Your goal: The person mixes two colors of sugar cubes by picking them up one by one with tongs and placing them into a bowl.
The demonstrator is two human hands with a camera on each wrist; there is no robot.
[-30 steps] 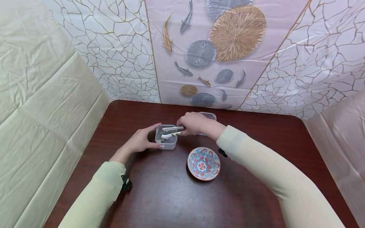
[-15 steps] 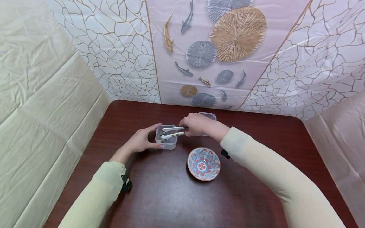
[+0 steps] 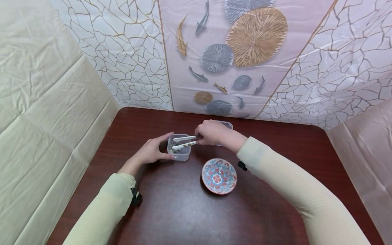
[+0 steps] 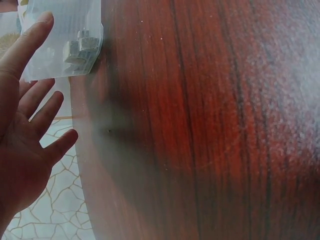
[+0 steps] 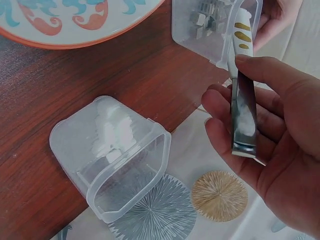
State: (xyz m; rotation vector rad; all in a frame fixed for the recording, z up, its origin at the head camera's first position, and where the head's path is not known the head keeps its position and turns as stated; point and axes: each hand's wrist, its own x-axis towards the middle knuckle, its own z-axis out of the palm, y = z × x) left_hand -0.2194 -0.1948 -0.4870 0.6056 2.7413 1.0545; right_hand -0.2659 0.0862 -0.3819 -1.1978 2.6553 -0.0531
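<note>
- Easing slightly rightward over the last second, the right hand has its fingers closed around the white tongs, whose tips reach into a clear box toward the tabletop's far-left corner.
- And there are the metal blocks, in that box; whether the tips have one, can't tell. Picking looks unfinished, I'd judge.
- The left hand, unmoved, steadies the box, thumb and fingers spread wide across opposite walls.
- Patterned bowl mid-tabletop; second box nearer its far edge.
</note>
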